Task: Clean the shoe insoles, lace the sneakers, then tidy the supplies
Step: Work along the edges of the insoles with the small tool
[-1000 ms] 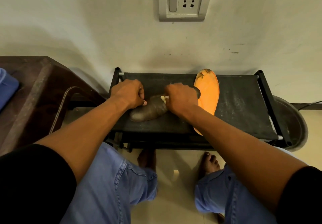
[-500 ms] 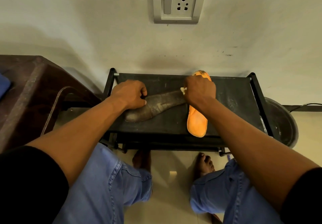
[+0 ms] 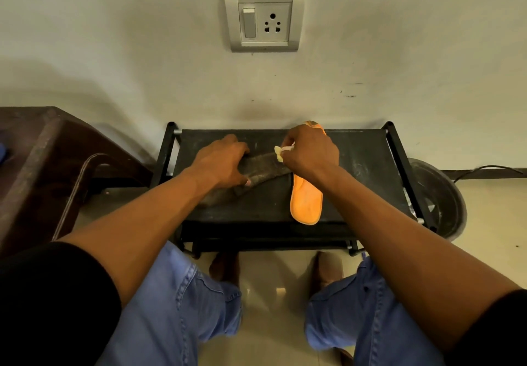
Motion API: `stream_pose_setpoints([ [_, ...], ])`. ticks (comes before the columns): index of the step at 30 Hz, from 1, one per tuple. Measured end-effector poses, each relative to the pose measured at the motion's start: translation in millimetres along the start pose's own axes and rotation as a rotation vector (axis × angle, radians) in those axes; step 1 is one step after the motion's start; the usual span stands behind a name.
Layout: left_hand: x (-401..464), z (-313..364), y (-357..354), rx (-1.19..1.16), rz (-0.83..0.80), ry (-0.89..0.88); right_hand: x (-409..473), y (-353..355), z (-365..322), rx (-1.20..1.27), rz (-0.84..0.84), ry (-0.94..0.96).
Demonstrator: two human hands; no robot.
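Gripped in the right hand [image 3: 310, 152] is a pale brush [image 3: 281, 153], held at the grey insole [image 3: 256, 171], which is pressed onto the black rack [image 3: 368, 166] by the left hand [image 3: 222, 160]; an orange insole [image 3: 306, 200] lies beside.

This looks like a room in a home. The wall [image 3: 114, 52] is plain and pale, with small dark marks on it, and it has a switch and plug socket [image 3: 264, 19] set into it. The floor [image 3: 273, 288] is made of shiny, light tiles. A small black rack [image 3: 368, 163] stands against the wall, like the ones people keep shoes on. A dark brown plastic chair [image 3: 42, 160] stands beside it. On the other side, a round dark tub [image 3: 439, 194] sits on the floor, and a black cable [image 3: 490, 169] runs along the bottom of the wall.
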State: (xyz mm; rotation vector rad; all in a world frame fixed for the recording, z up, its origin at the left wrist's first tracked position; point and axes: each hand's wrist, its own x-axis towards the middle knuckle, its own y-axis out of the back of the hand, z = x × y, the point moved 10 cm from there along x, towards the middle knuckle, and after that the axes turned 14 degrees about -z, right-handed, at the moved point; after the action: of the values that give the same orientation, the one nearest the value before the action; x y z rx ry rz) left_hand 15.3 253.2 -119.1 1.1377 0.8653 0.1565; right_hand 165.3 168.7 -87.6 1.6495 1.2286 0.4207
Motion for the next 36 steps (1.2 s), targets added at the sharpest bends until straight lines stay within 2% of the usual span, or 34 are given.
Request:
stream_pose_setpoints([
  [5, -11, 3, 22, -0.133, 0.126, -0.034, -11, 15, 14, 0.328, 0.008, -0.009],
  [11, -48, 11, 56, -0.166, 0.309, -0.105, -42, 63, 39, 0.521, 0.274, -0.049],
  [17, -88, 11, 79, -0.155, 0.496, -0.264, -66, 79, 63, 0.734, 0.41, -0.046],
  [22, -98, 15, 72, -0.066, 0.541, -0.363, -61, 65, 63, 0.754, 0.353, -0.086],
  [24, -94, 15, 63, 0.001, 0.509, -0.373, -56, 56, 59, 0.72, 0.293, -0.099],
  [27, -77, 9, 40, 0.048, 0.377, -0.368, -49, 44, 52, 0.633, 0.19, -0.108],
  [32, -51, -18, 7, 0.038, 0.137, -0.198, -38, 33, 45, 0.407, 0.027, -0.115],
  [36, -35, -29, -16, 0.117, -0.057, -0.069, -34, 39, 51, 0.28, 0.01, -0.171],
])
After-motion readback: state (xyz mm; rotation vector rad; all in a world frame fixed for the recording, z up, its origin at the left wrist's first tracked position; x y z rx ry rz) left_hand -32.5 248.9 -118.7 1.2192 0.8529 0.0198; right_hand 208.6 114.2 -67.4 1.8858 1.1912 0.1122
